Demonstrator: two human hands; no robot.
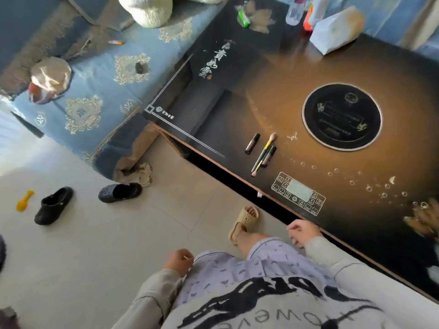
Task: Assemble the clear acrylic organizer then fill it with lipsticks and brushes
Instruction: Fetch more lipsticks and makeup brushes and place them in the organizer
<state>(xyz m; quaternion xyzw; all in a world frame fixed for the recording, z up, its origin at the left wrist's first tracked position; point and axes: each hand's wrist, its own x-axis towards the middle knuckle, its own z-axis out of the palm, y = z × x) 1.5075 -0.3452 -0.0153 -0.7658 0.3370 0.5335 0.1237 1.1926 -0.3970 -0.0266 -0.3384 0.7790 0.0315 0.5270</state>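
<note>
On the dark glossy table [273, 96] lie a lipstick tube [252, 143], a second lipstick tube [269, 156] and two makeup brushes [263, 154] side by side near the front edge. No clear acrylic organizer shows. My left hand [179, 261] hangs by my hip over the floor, fingers curled, holding nothing. My right hand [301, 231] rests at the table's front edge, fingers curled, with nothing in it.
A round black hob plate [342, 116] and a touch panel [298, 193] are set into the table. A white bag [337, 29] and a bottle [295, 9] stand at the far end. Black clogs [53, 205], a yellow scoop [24, 201] and a blue sofa [90, 74] are on the left.
</note>
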